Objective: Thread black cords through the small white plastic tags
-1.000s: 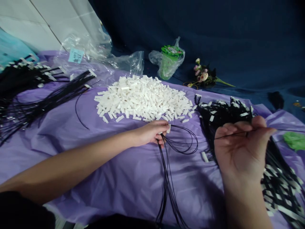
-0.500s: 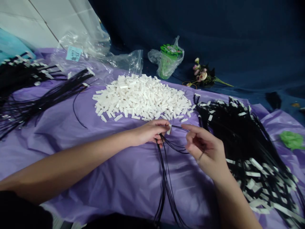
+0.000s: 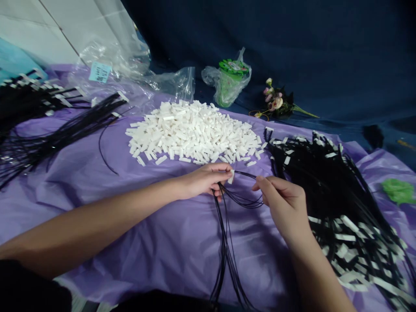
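My left hand (image 3: 208, 180) is closed, pinching a small white connector (image 3: 231, 177) between thumb and fingers. Several thin black wires (image 3: 224, 242) hang down from the same hand, and others loop over to the right. My right hand (image 3: 285, 200) is closed too, its thumb and forefinger pressed on the black wires that run out of the connector's right side. Its other fingers are curled, partly hidden behind the thumb. Just beyond my hands lies a heap of small white connectors (image 3: 195, 132).
Bundles of black wires with white ends lie at left (image 3: 65, 128) and right (image 3: 325, 182) on the purple sheet (image 3: 156, 251). Behind the heap are clear plastic bags (image 3: 169, 84), a green cup in plastic (image 3: 227, 82) and artificial flowers (image 3: 275, 102). Green crumpled plastic (image 3: 398, 190) sits far right.
My right hand's raised, extended forefinger has come down, and its thumb and fingertips have closed on the wires by the connector. The left hand has stayed in place.
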Available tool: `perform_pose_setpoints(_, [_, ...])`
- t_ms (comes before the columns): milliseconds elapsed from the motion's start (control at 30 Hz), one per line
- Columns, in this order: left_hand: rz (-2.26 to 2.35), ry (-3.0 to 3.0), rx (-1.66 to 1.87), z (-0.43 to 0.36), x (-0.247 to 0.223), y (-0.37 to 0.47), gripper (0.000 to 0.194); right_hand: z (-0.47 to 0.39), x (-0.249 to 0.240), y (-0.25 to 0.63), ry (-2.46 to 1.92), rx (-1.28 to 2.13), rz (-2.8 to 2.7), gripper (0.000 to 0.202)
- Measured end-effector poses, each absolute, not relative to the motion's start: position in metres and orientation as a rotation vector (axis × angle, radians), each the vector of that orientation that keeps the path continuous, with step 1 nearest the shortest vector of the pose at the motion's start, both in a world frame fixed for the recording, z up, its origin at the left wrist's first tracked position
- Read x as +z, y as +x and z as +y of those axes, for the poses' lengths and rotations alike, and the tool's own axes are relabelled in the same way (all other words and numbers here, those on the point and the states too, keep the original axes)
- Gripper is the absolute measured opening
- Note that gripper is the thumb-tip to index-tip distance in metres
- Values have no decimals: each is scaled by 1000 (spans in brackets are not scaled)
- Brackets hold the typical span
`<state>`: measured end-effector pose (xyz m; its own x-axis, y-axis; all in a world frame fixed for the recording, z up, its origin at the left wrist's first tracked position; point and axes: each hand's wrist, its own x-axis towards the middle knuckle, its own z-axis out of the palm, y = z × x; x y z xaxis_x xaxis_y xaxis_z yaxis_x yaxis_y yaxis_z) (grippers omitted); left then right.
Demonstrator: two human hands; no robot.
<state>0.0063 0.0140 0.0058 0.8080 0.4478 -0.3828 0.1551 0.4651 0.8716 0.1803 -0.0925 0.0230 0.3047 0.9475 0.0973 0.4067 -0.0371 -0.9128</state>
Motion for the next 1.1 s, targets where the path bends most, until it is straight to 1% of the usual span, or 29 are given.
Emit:
perform_pose_setpoints(133, [642, 1131, 209, 13, 4, 6, 24, -92, 21, 178, -1675, 702, -1264, 36])
perform_pose_setpoints(467, [649, 1171, 235, 11, 7, 7, 22, -90, 25, 175, -1652, 652, -1333, 33])
perform_pose_setpoints(1100, [667, 1216, 265, 12, 1, 8, 20, -89, 19, 176, -1731, 748, -1132, 41])
